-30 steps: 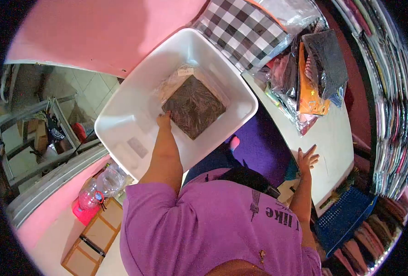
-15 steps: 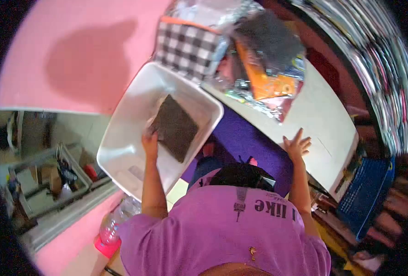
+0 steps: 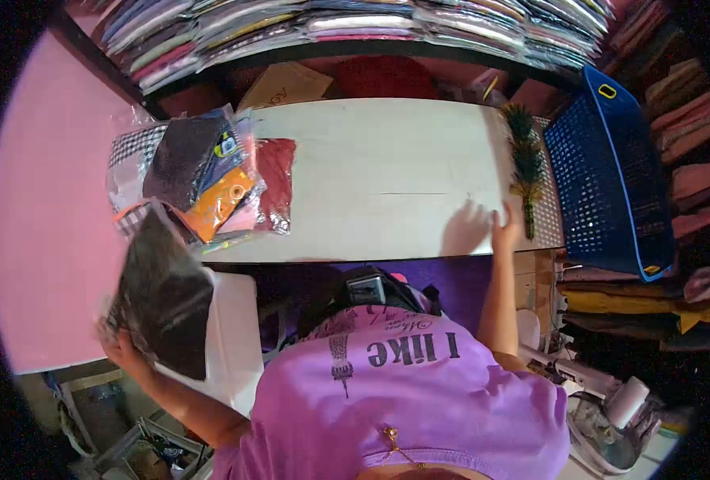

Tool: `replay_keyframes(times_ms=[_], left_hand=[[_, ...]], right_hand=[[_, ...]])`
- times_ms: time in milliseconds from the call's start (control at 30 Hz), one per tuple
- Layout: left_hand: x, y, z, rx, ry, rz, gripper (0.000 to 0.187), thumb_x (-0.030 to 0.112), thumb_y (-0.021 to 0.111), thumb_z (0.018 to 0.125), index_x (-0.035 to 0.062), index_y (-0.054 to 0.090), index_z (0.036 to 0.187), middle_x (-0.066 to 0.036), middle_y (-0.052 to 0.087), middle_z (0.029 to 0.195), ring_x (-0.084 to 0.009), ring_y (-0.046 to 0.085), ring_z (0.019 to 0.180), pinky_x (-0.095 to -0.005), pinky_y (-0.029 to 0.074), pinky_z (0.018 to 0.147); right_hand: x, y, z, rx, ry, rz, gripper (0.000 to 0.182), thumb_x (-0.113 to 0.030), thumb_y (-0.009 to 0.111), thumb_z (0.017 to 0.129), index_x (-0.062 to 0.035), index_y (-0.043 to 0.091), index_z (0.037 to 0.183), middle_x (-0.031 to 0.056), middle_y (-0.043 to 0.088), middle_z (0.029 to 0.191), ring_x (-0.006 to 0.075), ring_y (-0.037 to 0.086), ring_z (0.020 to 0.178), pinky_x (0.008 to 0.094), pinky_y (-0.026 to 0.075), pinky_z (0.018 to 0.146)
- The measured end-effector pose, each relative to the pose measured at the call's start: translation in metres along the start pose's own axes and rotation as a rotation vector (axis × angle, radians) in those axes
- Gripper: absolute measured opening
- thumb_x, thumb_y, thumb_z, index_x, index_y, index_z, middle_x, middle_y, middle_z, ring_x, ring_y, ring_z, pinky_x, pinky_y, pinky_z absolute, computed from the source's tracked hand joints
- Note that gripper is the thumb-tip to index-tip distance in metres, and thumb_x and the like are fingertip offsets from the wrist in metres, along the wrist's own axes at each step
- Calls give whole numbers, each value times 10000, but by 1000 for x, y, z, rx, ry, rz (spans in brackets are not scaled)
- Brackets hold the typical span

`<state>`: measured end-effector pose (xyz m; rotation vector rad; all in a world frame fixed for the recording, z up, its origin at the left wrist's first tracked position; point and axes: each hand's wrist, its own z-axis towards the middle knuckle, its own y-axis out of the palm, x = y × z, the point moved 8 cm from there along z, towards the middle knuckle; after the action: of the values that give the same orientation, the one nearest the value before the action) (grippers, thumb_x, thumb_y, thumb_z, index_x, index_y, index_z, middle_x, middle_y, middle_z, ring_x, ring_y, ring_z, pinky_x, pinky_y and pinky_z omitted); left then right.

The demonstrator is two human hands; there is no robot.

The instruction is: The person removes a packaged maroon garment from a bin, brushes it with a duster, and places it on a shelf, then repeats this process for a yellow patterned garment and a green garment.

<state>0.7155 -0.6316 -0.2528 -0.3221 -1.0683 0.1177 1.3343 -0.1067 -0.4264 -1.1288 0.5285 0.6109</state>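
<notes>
My left hand (image 3: pixel 121 346) grips the edge of a dark package in clear plastic (image 3: pixel 163 296), which is tilted above the white bin (image 3: pixel 239 320) at the left. Beyond it, several plastic-wrapped garments (image 3: pixel 187 172) lie heaped on the left part of the white table, with a dark red one (image 3: pixel 275 184) at their right side. My right hand (image 3: pixel 505 228) is over the table's front right edge, fingers apart and holding nothing. Beside it lies a green plant-like decoration (image 3: pixel 525 164).
A blue basket (image 3: pixel 611 184) stands at the table's right end. Shelves of wrapped clothes (image 3: pixel 355 24) run behind the white table (image 3: pixel 371 168). Folded clothes and a machine (image 3: pixel 603 392) are at the right. A pink surface (image 3: pixel 43 208) is at the left.
The view has turned toward the table. My left hand has lifted the dark package out of the white bin. My right hand stays empty, now near the green decoration.
</notes>
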Motion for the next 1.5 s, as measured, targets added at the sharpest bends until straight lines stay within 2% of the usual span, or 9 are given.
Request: replay_keyframes(times_ms=[167, 200, 233, 267, 400, 500, 767, 933, 1500], left_hand=[[44, 117, 15, 11, -188, -621, 418, 262, 535, 796, -53, 548, 1070, -129, 585, 981, -211, 564, 880, -332, 462, 762], [42, 131, 14, 110, 361, -186, 409, 272, 534, 793, -41, 560, 1056, -130, 595, 980, -204, 569, 850, -327, 458, 725], [61, 185, 0, 107, -284, -547, 376, 260, 508, 819, -23, 562, 1061, -120, 599, 1005, -225, 579, 892, -333, 466, 761], [-21, 240, 24, -214, -309, -879, 342, 251, 493, 842, -1, 559, 1063, -106, 597, 1029, -225, 580, 917, -341, 470, 785], [83, 367, -122, -189, -488, -858, 344, 238, 564, 857, 63, 535, 1152, -76, 556, 1107, -206, 541, 1020, -345, 467, 839], [-61, 452, -230, -724, -1063, -762, 488, 245, 596, 852, 73, 432, 1279, -92, 525, 1179, -216, 555, 1017, -373, 458, 860], [-54, 455, -235, -663, -947, -396, 510, 325, 573, 883, 84, 375, 1287, -107, 524, 1176, -237, 576, 981, -359, 467, 833], [-94, 475, -216, -601, -816, -297, 329, 203, 610, 862, 48, 518, 1136, -97, 608, 1001, -173, 614, 771, -285, 502, 674], [-94, 390, -181, -348, -500, -300, 209, 58, 453, 906, 71, 537, 1096, -36, 598, 971, -104, 568, 765, -208, 439, 591]], right_hand=[[74, -49, 36, -20, 227, -323, 508, -164, 609, 836, -11, 441, 1291, 224, 496, 1249, 358, 473, 1155, 431, 384, 969], [83, -50, 43, -47, 200, -394, 511, -176, 598, 843, -11, 433, 1298, 229, 483, 1259, 360, 457, 1168, 437, 379, 974], [91, -47, 46, -55, 190, -386, 511, -176, 598, 843, -11, 433, 1298, 229, 483, 1259, 360, 457, 1168, 437, 379, 974], [106, -40, 46, -49, 204, -394, 509, -183, 595, 844, -15, 435, 1297, 232, 481, 1257, 361, 449, 1172, 440, 379, 973], [138, -28, 50, -202, 263, -417, 510, -183, 593, 838, -26, 439, 1298, 234, 480, 1251, 365, 433, 1179, 442, 375, 979], [121, -35, 56, -289, 279, -466, 466, -171, 593, 835, -18, 469, 1258, 212, 507, 1219, 369, 485, 1117, 434, 412, 943], [94, -6, 32, -82, 38, 85, 318, -154, 502, 908, -6, 439, 1181, 159, 611, 879, 232, 606, 766, 359, 463, 648], [-24, 29, -60, -724, -439, 27, 279, -137, 552, 848, -75, 505, 1115, 217, 608, 879, 424, 584, 784, 471, 470, 669], [-73, 60, -75, -916, -246, 94, 291, -88, 577, 829, -71, 530, 1115, 206, 622, 940, 384, 602, 834, 432, 496, 690]])
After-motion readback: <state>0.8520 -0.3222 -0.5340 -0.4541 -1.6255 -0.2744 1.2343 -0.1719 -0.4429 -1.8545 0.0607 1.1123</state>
